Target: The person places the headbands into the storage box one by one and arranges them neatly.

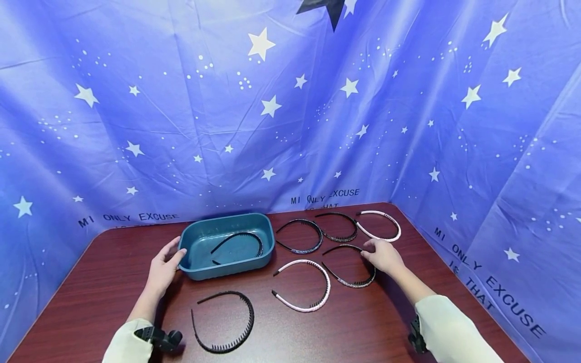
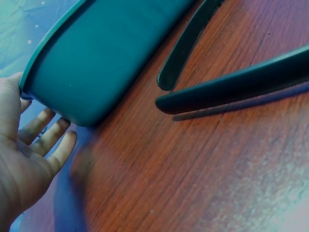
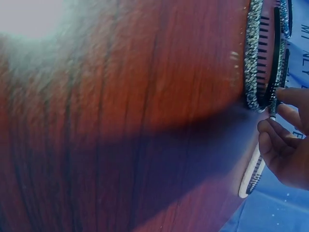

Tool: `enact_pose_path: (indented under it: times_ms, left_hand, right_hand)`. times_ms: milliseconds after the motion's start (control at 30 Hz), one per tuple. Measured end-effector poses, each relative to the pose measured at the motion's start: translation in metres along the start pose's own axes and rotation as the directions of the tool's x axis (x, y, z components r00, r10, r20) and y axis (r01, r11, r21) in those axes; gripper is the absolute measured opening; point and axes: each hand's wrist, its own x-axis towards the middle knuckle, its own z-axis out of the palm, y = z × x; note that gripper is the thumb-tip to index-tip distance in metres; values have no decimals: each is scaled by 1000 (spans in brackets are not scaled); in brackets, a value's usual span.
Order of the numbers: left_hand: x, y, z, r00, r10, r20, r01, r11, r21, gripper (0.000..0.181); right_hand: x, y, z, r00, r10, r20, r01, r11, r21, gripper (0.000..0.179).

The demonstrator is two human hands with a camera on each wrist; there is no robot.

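At its left end, the teal plastic basin [image 1: 227,273] is gripped by my left hand [image 1: 164,263], thumb over the rim and fingers against the outer wall. A dark headband [image 1: 259,244] lies inside the basin. My right hand [image 1: 385,256] is at the right side of a black headband with a glittery band [image 1: 358,285]. In the right wrist view, its bent index finger [image 3: 289,96] and thumb [image 3: 266,129] are around the curve of this glittery headband [image 3: 252,63]; I cannot tell whether they pinch it.
A pink-white headband [image 1: 328,290] lies mid-table, and a black toothed headband [image 1: 251,322] near the front. Along the back are a blue glittery headband [image 1: 320,242], another dark headband [image 1: 354,229] and a white-pink one [image 1: 398,229]. Starry blue cloth [image 1: 227,126] hangs behind the table.
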Motion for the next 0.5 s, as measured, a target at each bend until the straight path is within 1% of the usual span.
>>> enact_pose_path:
  times_ms: [367,500]
  left_hand:
    - [0,1,-1,1000,13,-1,-13,1000,10,51]
    - [0,0,0,1000,12,-8,-12,1000,13,50]
  right_hand:
    - [-4,7,1,999,4,34,-4,1000,-13,32]
    - [-5,11,3,1000,3,30,-2,1000,-21,32]
